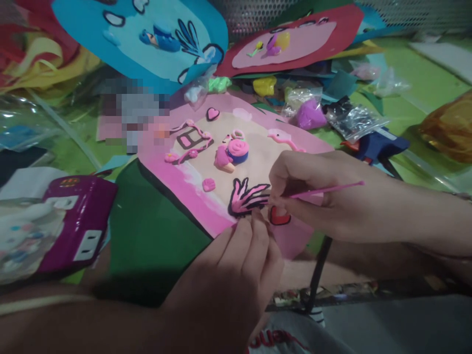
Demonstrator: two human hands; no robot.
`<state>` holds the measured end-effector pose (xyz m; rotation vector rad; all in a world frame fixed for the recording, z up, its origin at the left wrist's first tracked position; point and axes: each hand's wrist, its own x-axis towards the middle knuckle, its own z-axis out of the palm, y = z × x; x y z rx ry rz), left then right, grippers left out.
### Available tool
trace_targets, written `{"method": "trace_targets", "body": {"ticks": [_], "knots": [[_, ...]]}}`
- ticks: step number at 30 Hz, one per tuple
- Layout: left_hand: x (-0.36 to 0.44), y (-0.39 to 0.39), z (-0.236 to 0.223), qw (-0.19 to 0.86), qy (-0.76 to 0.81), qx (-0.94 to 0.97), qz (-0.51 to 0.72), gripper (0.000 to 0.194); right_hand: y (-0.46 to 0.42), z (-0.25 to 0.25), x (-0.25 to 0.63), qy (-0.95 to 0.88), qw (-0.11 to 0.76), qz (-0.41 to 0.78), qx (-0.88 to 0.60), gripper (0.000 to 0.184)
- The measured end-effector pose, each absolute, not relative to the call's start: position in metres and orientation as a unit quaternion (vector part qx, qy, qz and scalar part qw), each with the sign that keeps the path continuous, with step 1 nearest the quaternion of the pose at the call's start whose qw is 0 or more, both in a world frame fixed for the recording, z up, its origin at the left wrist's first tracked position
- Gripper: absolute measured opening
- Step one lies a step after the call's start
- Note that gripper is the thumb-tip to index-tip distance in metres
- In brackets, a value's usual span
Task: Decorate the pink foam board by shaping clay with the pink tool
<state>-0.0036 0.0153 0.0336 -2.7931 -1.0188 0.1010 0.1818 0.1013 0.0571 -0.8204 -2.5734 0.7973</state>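
My right hand [313, 196] pinches a thin pink stick tool [328, 189], its tip hidden behind the fingers. Under it lies a pink paper sheet [162, 177] with a beige middle, decorated with raised clay shapes. Both hands meet at a pink, black-outlined clay branch [245, 196]. The fingers of my left hand [236, 265] are bent together at the sheet's lower edge; what they pinch, if anything, is hidden. A red clay heart [280, 215] sits just below my right fingers. In the sheet's middle is a pink and blue clay snail-like figure [232, 152].
A purple case [79, 216] stands at left beside dark green paper [147, 236]. Behind lie blue [140, 39] and red [295, 42] paper pieces with clay figures. Bagged purple clay [311, 113], yellow clay [264, 86] and a dark blue object [381, 144] lie at right.
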Motion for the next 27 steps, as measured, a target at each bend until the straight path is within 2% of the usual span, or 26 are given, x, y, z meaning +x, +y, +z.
{"method": "trace_targets", "body": {"ticks": [8,17,27], "knots": [[-0.0038,0.0144,0.0319,0.093,-0.34,-0.935,0.029,0.037,0.103,0.0596,0.1871,-0.905,0.122,0.271,-0.305,0.018],[-0.0043,0.0163,0.0343,0.095,-0.33,-0.938,0.038,0.038,0.104,0.0554,0.1835,-0.88,0.163,0.312,-0.319,0.015],[-0.0044,0.0154,0.0293,0.106,-0.338,-0.935,0.013,0.033,0.1014,0.0556,0.1814,-0.894,0.162,0.284,-0.308,0.01]]}}
